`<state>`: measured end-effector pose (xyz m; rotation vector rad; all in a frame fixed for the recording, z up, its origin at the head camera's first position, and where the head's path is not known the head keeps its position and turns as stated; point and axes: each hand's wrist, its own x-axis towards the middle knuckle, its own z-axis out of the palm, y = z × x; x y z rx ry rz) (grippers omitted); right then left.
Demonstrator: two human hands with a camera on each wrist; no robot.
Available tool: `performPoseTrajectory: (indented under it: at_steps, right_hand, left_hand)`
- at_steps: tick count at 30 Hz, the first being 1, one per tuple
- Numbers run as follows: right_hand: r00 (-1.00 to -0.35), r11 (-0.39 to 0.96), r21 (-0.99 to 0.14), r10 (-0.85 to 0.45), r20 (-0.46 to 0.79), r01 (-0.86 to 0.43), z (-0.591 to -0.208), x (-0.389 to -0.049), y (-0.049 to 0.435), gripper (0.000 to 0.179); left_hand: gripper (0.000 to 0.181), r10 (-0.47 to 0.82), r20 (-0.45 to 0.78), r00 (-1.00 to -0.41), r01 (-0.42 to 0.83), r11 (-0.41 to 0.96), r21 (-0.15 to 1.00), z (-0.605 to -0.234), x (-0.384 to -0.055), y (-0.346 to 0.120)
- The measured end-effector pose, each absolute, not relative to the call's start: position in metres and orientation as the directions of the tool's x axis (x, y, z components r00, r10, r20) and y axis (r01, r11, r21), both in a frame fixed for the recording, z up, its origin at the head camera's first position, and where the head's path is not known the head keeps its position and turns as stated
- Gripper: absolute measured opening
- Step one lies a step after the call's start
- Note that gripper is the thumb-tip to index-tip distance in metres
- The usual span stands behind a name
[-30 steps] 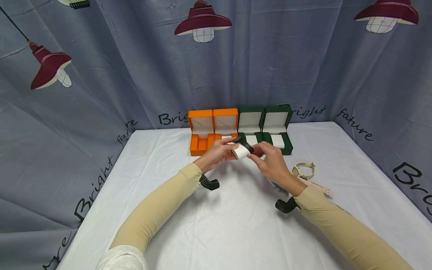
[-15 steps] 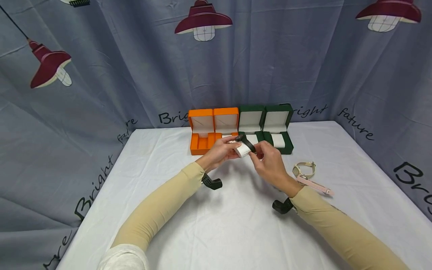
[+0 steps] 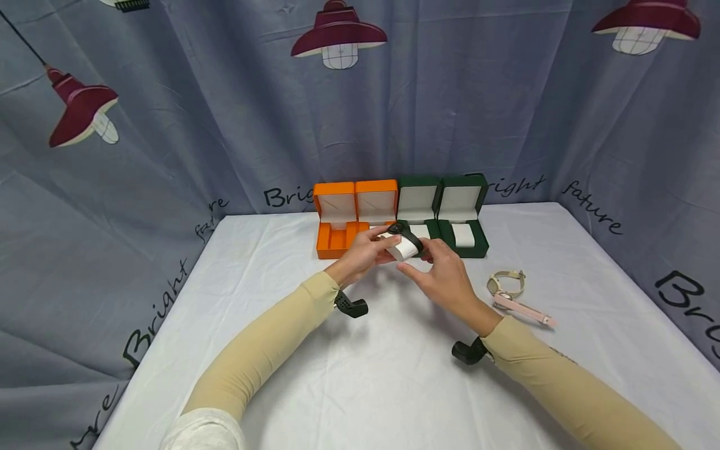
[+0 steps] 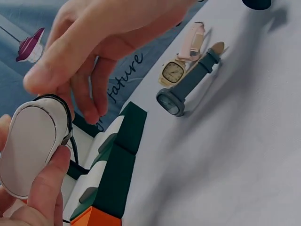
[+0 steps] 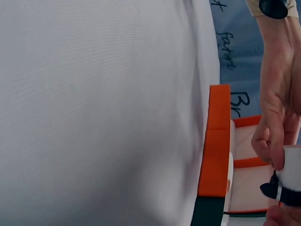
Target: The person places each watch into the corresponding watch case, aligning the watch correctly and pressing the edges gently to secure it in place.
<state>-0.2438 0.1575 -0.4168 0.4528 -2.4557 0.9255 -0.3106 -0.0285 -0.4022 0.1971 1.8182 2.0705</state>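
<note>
— What are the hands doing?
— The left hand [image 3: 364, 253] pinches a white watch pillow [image 3: 404, 249] with a black watch [image 3: 406, 234] wrapped round it, above the table [image 3: 360, 387] before the orange boxes [image 3: 354, 215]. The right hand [image 3: 444, 278] curls its fingers on the strap.

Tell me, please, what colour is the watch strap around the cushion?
Black strap on the white cushion, clearest in the head view.
</note>
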Motion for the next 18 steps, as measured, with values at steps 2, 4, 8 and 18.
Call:
performPoseTrajectory:
  at_steps: [2,4,8,18]
  right_hand:
    - [-0.837,0.742,-0.514,-0.115,0.535,-0.430,-0.4157,-0.2432,0.1547,0.065]
    - [-0.836,0.760,-0.501,-0.100,0.539,-0.414,-0.4147,-0.2432,0.1529,0.062]
    - [-0.829,0.783,-0.477,-0.087,0.553,-0.400,-0.4130,-0.2441,0.1521,0.055]
    - [-0.830,0.779,-0.471,-0.110,0.548,-0.414,-0.4099,-0.2457,0.1607,0.068]
  left_hand:
    - [0.068,0.370,-0.133,-0.919,-0.179,-0.092,0.980,-0.4036,-0.3094,-0.0274]
    - [0.066,0.380,-0.125,-0.916,-0.170,-0.088,0.982,-0.4041,-0.3079,-0.0256]
    - [0.062,0.396,-0.104,-0.913,-0.151,-0.090,0.984,-0.4040,-0.3051,-0.0226]
    - [0.065,0.431,-0.005,-0.902,-0.062,-0.119,0.991,-0.4091,-0.3077,-0.0288]
